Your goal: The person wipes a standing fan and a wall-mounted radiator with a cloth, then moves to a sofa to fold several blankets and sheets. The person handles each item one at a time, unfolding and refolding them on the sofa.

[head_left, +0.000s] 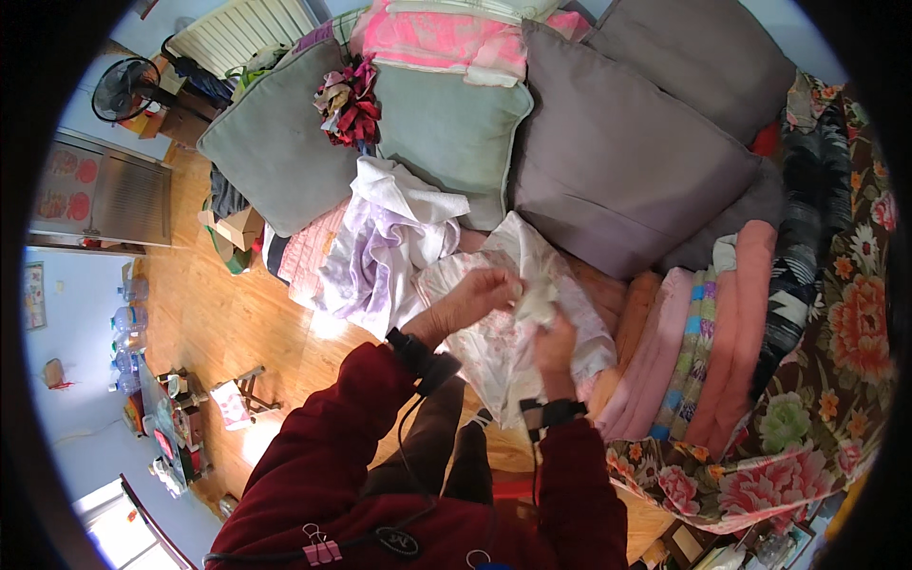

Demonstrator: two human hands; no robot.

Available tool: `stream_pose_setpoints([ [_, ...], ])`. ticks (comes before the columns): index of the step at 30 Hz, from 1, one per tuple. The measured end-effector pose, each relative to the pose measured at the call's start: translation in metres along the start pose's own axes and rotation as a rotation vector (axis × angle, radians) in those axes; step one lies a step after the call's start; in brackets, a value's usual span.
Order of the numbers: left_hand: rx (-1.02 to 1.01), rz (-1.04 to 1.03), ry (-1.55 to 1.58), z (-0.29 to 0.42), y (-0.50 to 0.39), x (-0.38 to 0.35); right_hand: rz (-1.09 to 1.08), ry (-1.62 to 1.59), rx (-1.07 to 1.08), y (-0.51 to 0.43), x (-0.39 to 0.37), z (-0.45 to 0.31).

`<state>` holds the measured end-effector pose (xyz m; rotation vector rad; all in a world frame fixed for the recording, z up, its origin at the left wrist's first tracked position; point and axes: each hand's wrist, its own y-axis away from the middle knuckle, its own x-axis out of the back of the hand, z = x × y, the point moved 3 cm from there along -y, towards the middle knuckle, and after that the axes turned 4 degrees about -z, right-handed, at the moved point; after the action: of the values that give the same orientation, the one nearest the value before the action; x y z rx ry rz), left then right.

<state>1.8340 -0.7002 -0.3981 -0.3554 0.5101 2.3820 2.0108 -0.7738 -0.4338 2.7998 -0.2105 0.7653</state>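
Observation:
A small cream-white cloth (537, 301), blurred by motion, is held up between my two hands. My left hand (486, 293) pinches its left side with the fingertips. From below, my right hand (556, 343) grips the lower end, the fingers curled around it. Under both hands a white fabric with a pink floral print (502, 356) spreads over the sofa edge and hangs down in front of me. Just left of it, a white and lilac cloth (385, 249) lies crumpled. Black straps circle both wrists.
Grey-green cushions (445, 135) and large grey cushions (627, 149) lean along the back. To the right lie folded pink blankets (741, 342) on a brown floral cover (819, 427). A bunch of red fabric scraps (349, 107) rests between cushions. A folding stool (246, 399) stands on the wooden floor.

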Motion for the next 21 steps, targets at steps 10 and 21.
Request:
stream_pose_setpoints([
  [10, 0.009, -0.094, -0.406, -0.014, 0.058, -0.023, 0.108, -0.88, -0.289, 0.003, 0.159, -0.054],
  [21, -0.33, -0.1, -0.995, 0.124, 0.113, -0.142, -0.03, -1.332, -0.092, 0.017, 0.236, -0.208],
])
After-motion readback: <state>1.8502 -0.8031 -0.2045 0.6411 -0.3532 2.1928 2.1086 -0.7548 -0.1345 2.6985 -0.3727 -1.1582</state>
